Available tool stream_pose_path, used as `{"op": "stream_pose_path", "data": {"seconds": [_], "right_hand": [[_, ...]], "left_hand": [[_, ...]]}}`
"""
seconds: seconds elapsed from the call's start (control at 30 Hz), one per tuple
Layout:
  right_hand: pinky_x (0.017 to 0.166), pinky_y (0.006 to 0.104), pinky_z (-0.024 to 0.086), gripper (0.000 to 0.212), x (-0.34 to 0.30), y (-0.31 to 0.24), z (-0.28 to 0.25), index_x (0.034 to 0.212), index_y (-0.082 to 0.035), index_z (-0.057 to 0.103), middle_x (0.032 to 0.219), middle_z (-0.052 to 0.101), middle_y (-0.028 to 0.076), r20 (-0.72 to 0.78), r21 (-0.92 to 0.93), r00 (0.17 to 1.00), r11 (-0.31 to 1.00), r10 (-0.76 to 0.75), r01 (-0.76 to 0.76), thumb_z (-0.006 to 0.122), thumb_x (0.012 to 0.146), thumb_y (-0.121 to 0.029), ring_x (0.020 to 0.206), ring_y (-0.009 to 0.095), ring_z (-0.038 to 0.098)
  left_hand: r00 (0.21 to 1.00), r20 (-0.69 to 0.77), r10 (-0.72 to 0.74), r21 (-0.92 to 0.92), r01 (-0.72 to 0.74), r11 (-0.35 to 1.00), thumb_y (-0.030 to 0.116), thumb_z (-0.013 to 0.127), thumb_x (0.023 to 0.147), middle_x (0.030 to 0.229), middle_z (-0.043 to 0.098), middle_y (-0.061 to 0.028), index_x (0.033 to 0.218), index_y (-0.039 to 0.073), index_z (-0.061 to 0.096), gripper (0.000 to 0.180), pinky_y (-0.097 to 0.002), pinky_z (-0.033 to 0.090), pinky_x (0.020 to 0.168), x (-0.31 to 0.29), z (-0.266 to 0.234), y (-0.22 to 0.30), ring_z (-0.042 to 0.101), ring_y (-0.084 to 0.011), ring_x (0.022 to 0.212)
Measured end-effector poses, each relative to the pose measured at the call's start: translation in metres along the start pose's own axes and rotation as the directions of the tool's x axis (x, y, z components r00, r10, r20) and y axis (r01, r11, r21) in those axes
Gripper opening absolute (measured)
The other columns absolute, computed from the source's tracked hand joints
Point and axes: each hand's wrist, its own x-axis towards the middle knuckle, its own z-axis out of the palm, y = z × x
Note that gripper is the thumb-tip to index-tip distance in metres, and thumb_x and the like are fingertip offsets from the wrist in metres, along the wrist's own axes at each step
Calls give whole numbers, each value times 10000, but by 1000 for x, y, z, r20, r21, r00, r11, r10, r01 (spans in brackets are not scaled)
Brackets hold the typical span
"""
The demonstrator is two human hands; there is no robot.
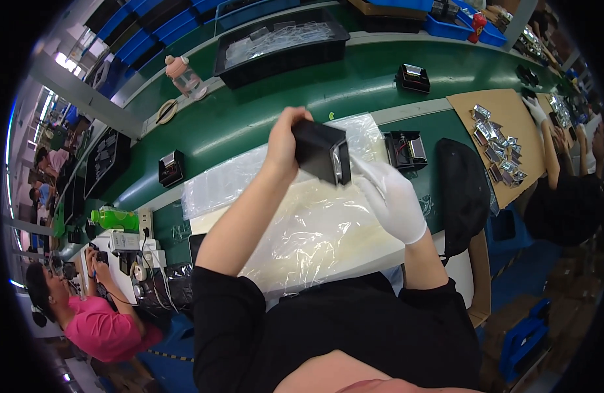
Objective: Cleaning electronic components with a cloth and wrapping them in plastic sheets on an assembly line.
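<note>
**Black shirt nearest, black box held above clear sheeting**

A black shirt [354,327], the person's own, fills the foreground below the grip. The bare left hand [285,144] is closed round a black box [316,150], tilted above clear plastic sheeting [302,232]. The white-gloved right hand [390,203] reaches to the box's right end, fingers extended; whether it touches or pinches anything there cannot be told.

The left hand seems to bear the weight, so a slack hold on the smooth casing could let the box drop. Gloved fingertips might also catch on its edge.

Just right of the grip, 1 open black case [395,158] holds a silvery part [416,149]. 2 similar cases stand farther off: 1 left of the grip [173,177], 1 beyond it to the right [413,84], their contents too small to make out. Straight beyond the grip, a long black tray [289,64] holds heaped clear plastic pieces [276,42].
</note>
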Motion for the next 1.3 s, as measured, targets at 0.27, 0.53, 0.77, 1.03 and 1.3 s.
{"op": "stream_pose_path", "data": {"seconds": [0.27,0.53,0.77,1.03,1.3], "right_hand": [[775,335,488,301,-26,31,3,1087,-5,687,877,653,115,46,-598,952,772,302,-216,708,806,-112,827,281,599],[799,339,473,224,-35,37,-4,954,-67,679,893,649,83,151,-418,983,908,106,-34,715,768,-187,824,264,583],[848,352,448,192,-45,-28,54,858,-97,639,900,616,63,598,-131,661,758,-454,639,733,751,-226,841,242,571],[899,388,450,419,-30,-42,41,1191,-119,643,1032,683,45,323,-172,832,836,-452,521,739,796,-217,900,229,625],[822,403,497,486,-24,-17,89,1260,-131,621,1096,659,55,417,-336,831,787,-369,518,699,781,-161,858,280,636]], "left_hand": [[765,499,408,810,-579,95,392,666,873,889,628,-51,937,55,595,350,-295,445,695,16,-90,26,558,-183,742],[651,170,-740,853,-473,-221,436,578,922,972,691,-53,1060,88,591,374,-383,495,744,-96,-137,-7,657,-262,827],[972,3,-235,718,162,677,254,478,998,934,620,-96,1123,74,545,229,-315,539,568,-66,-153,-11,657,-223,688],[990,122,74,510,-126,851,150,491,995,970,622,-121,1214,51,503,241,-318,557,588,-93,-142,8,673,-229,692],[941,233,-246,36,245,969,141,588,931,1211,591,-171,1304,68,516,387,-393,533,891,-161,-159,-2,642,-306,1027]]}}
